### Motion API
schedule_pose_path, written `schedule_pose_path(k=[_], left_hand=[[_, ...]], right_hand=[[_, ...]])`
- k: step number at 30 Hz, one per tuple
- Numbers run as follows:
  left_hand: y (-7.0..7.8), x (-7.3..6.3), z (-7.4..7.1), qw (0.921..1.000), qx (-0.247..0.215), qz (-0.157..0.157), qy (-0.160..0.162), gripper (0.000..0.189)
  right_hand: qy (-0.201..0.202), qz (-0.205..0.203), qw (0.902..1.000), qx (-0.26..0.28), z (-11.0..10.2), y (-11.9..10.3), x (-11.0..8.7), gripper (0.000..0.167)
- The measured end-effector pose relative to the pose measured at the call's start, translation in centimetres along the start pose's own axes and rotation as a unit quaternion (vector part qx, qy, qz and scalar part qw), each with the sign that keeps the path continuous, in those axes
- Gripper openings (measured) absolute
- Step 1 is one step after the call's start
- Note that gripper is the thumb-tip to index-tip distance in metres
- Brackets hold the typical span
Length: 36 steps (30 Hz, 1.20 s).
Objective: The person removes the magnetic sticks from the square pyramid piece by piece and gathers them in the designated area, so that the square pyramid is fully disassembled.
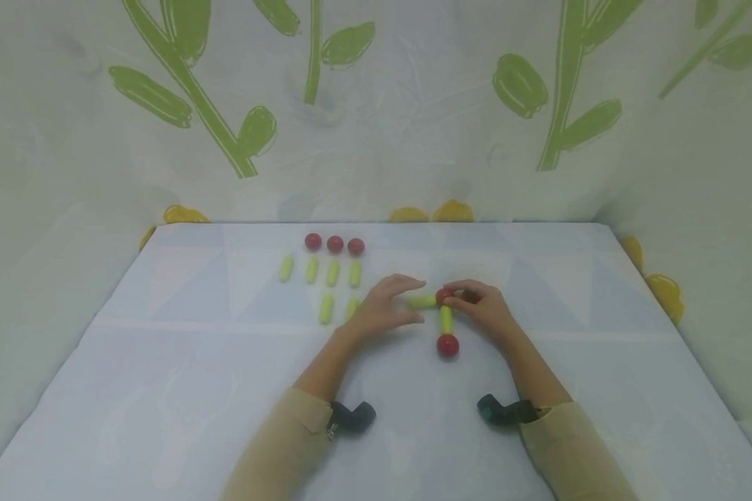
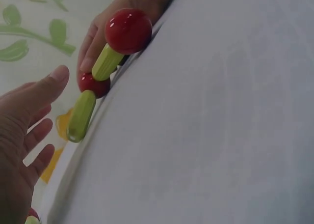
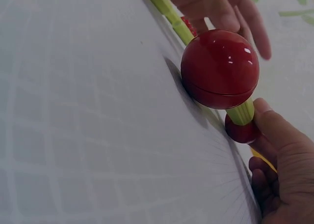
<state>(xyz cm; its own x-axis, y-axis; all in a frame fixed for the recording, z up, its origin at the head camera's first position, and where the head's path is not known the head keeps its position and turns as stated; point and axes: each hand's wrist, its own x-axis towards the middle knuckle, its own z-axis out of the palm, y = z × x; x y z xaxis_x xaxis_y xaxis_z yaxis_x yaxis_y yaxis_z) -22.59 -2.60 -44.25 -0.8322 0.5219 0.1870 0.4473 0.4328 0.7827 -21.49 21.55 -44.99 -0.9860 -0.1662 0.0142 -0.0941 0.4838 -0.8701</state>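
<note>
My right hand [image 1: 487, 307] pinches a red ball [image 1: 443, 298] between thumb and fingers. One yellow-green stick [image 1: 446, 321] runs from that ball towards me, ending at a second, glossy red ball [image 1: 448, 346]. Another yellow-green stick [image 1: 421, 302] points left from the pinched ball, so the joined pieces form a corner lying on the table. Beside this left-pointing stick is my left hand [image 1: 381, 307], its thumb and fingers spread and nothing held. In the left wrist view, a gap shows between the left hand [image 2: 22, 121] and the stick's free end [image 2: 81, 117].
Three loose red balls [image 1: 335, 244] line up at the back of the white table [image 1: 182, 390]. In front of them lie several yellow-green sticks [image 1: 333, 273], with more sticks [image 1: 326, 308] nearer, one partly behind my left hand. A leaf-patterned wall [image 1: 413, 125] stands behind.
</note>
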Motion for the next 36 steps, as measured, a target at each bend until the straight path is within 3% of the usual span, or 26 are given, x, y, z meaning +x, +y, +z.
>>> schedule_pose_path(k=[4,13,24,36], left_hand=[[-1.0,0.8,1.1,0.9998,0.017,0.009,-0.008,0.049],[-1.7,1.7,2.3,0.9992,0.025,-0.031,0.003,0.032],[-1.3,1.8,2.5,0.9991,0.017,-0.03,0.023,0.027],[-1.2,1.3,2.7,0.997,0.065,-0.025,0.035,0.027]], right_hand=[[-0.001,-0.005,1.0,0.003,0.0,0.1,0.0,0.039],[-0.002,-0.009,0.9999,0.008,0.1,0.0,0.0,0.036],[-0.002,-0.004,1.0,0.0,0.1,0.2,0.2,0.038],[-0.002,0.002,1.0,-0.002,0.0,0.2,0.2,0.039]])
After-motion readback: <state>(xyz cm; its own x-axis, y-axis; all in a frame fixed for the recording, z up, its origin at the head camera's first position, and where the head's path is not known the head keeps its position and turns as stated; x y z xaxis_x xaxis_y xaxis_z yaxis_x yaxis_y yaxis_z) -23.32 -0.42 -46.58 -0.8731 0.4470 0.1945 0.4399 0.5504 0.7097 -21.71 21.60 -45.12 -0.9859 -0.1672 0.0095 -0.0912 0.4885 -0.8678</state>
